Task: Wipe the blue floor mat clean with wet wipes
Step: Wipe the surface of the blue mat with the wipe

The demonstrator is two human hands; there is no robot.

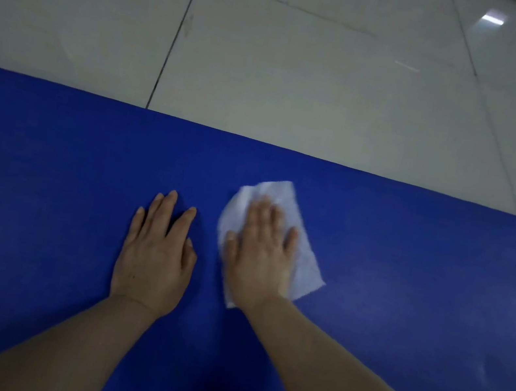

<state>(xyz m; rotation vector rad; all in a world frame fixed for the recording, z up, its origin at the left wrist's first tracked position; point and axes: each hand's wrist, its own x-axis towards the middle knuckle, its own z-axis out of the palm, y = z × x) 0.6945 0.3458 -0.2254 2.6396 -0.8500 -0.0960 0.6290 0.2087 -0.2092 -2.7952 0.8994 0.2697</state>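
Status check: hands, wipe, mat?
Left hand flat on blue floor mat. Right hand pressing white wet wipe flat. Nothing in the way.

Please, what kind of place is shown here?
Probably an indoor room, perhaps an exercise or play area. A blue floor mat lies on glossy pale floor tiles that reflect ceiling lights.

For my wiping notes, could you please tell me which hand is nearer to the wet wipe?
Right. The right hand presses flat on the wet wipe; the left hand rests on the blue mat beside it, apart.
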